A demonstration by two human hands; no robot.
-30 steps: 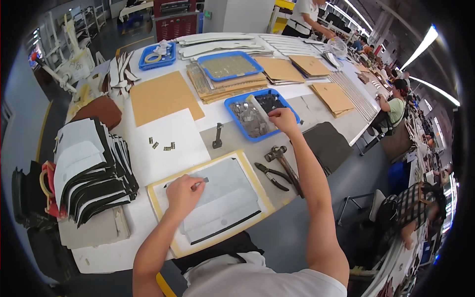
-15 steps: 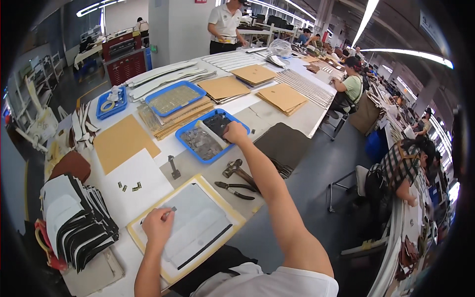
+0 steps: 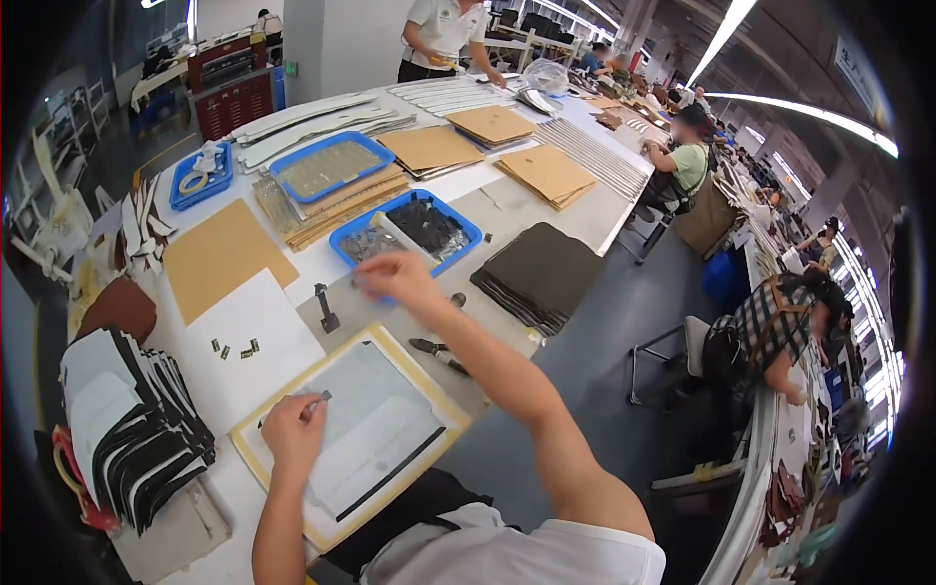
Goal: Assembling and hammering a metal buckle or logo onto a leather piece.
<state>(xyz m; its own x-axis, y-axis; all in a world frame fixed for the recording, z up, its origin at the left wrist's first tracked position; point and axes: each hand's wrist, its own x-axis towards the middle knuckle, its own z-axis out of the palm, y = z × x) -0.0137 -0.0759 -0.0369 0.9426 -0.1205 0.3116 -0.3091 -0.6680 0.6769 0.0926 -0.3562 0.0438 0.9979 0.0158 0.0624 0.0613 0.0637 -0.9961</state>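
Note:
My left hand (image 3: pixel 294 429) rests over a pale panel (image 3: pixel 375 444) with a yellow border and a black strip along its near edge. Its fingers pinch a small dark grey piece (image 3: pixel 326 396). In front of the two-part blue tray (image 3: pixel 465 255), my right hand (image 3: pixel 398 280) hangs in the air, smeared by motion; whether it holds anything cannot be made out. Grey flat pieces (image 3: pixel 367 246) fill the tray's left part, partly hidden by that hand, and black pieces (image 3: pixel 429 226) fill the right. My right forearm partly covers the pliers (image 3: pixel 429 347) and a hammer.
A dark metal tool (image 3: pixel 327 310) stands left of the right hand. Small metal parts (image 3: pixel 237 348) lie on white paper. Stacked black-and-white panels (image 3: pixel 136 419) stand at the left, dark sheets (image 3: pixel 541 273) at the right. A person (image 3: pixel 444 34) stands across the table.
My right hand has left the black pieces in the tray and moved left and nearer, toward the panel. The left hand keeps its pinch. The whole view has shifted slightly.

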